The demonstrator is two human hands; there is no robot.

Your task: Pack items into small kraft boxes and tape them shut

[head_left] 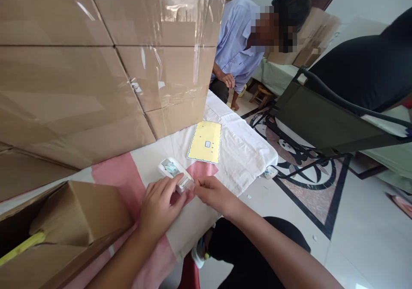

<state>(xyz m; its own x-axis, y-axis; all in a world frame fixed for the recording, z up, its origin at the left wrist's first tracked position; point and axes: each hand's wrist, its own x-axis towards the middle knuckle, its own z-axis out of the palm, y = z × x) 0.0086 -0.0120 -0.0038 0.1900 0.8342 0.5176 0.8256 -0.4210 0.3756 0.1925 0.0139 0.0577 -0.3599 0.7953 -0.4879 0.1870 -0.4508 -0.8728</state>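
Note:
A small white plastic case [167, 167] with rounded corners lies on the cloth-covered table. A glossy panel with green print shows on its far half, and a pale slot is at its near end. My left hand [162, 201] is closed around the near end, index finger on top and thumb along the side. Right at that end, my right hand [210, 192] is pinched, with a small translucent bit showing by its fingertips; what it is I cannot make out. Beyond the case lies a yellow card [206, 142] with a scalloped blue-and-white edge.
Taped cardboard boxes [80, 87] form a wall along the table's left side. An open carton [93, 212] sits at the near left. Across the table is a person in a blue shirt [236, 36]. To the right stands a dark folding chair [325, 117], with paper scraps on the floor.

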